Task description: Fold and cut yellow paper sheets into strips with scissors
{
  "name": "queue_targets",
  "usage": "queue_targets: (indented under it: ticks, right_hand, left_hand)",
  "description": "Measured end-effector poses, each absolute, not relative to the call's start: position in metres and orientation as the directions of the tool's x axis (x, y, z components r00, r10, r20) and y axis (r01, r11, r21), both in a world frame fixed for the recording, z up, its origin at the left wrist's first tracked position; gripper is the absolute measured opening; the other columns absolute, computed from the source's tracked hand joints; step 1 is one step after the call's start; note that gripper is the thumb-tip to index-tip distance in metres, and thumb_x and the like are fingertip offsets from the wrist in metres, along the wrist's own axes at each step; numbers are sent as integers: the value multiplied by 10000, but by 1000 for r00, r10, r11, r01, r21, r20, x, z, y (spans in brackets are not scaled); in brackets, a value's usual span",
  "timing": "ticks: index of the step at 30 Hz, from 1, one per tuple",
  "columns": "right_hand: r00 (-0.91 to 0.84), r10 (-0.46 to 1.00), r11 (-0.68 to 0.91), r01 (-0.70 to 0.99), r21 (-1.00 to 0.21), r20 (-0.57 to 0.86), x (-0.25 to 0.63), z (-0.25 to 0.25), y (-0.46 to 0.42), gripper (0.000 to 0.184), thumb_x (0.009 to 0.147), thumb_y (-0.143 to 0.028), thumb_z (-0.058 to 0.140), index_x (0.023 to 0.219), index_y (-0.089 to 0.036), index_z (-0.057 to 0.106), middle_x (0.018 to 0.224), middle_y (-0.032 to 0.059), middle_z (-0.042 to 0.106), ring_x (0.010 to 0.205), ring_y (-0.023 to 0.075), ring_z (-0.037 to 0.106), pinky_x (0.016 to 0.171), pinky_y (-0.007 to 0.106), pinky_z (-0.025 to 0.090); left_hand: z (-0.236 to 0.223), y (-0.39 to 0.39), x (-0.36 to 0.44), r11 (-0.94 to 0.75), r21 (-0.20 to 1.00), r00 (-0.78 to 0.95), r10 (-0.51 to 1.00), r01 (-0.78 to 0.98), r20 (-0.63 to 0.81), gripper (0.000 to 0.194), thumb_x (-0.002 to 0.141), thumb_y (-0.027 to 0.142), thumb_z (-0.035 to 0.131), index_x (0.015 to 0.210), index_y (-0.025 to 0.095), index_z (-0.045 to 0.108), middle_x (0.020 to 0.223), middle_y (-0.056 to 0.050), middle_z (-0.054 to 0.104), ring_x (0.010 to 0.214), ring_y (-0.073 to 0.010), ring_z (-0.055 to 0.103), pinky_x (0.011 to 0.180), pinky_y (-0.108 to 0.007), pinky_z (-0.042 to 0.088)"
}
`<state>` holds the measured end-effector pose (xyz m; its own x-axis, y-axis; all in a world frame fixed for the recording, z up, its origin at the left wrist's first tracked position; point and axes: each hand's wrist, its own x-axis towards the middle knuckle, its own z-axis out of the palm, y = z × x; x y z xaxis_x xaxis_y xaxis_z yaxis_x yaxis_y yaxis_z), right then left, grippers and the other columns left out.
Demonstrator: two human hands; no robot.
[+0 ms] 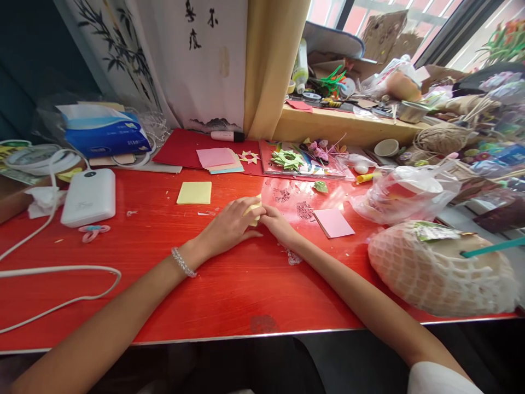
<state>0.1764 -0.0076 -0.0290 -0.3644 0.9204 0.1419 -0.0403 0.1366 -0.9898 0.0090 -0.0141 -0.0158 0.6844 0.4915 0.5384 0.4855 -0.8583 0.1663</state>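
Both hands meet over the middle of the red table [205,306]. My left hand [229,223], with a beaded bracelet at its wrist, is closed on a small piece of folded yellow paper [255,212]. From the other side my right hand [279,223] pinches the same paper; much of it is hidden behind the fingers. A stack of yellow square paper [194,192] lies to the left, and a pink square stack [334,223] lies to the right. Farther back are a green folded paper ring [287,160] and a small yellow paper star [249,157].
At the left stand a white power bank [89,198], a blue tissue pack [106,134] and a looping white cable [61,268]. A netted coconut [438,268] with a teal straw and a plastic bag [406,191] occupy the right. Clutter fills the windowsill [328,123].
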Motion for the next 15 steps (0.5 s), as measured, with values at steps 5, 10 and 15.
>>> queue_targets:
  ticks: [5, 10, 15]
  right_hand:
    - [-598, 799, 18, -80, -997, 62, 177, -22, -12, 261, 813, -399, 589, 868, -154, 660, 817, 23, 686, 743, 147, 642, 722, 261, 475]
    - [-455, 889, -78, -268, -960, 55, 180, -23, -6, 360, 838, -485, 545, 851, -146, 665, 761, 47, 687, 579, 111, 617, 573, 227, 468]
    - [-464, 884, -61, -226, -972, 53, 179, -24, -7, 326, 831, -458, 564, 847, -150, 669, 780, 50, 687, 579, 107, 610, 566, 223, 467]
  left_hand:
    - [-9, -10, -1, -729, 246, 441, 608, 639, 660, 310, 902, 360, 464, 648, 184, 458, 655, -6, 479, 579, -122, 422, 522, -249, 327]
    - [7, -5, -12, -416, 781, -46, 870, 465, 490, 533, 900, 465, 420, 507, 204, 171, 479, 48, 171, 441, -89, 192, 461, -284, 192]
    - [12, -7, -11, -325, 855, -29, 930, 404, 367, 450, 914, 365, 367, 497, 196, 341, 476, 34, 300, 456, -104, 311, 495, -277, 258]
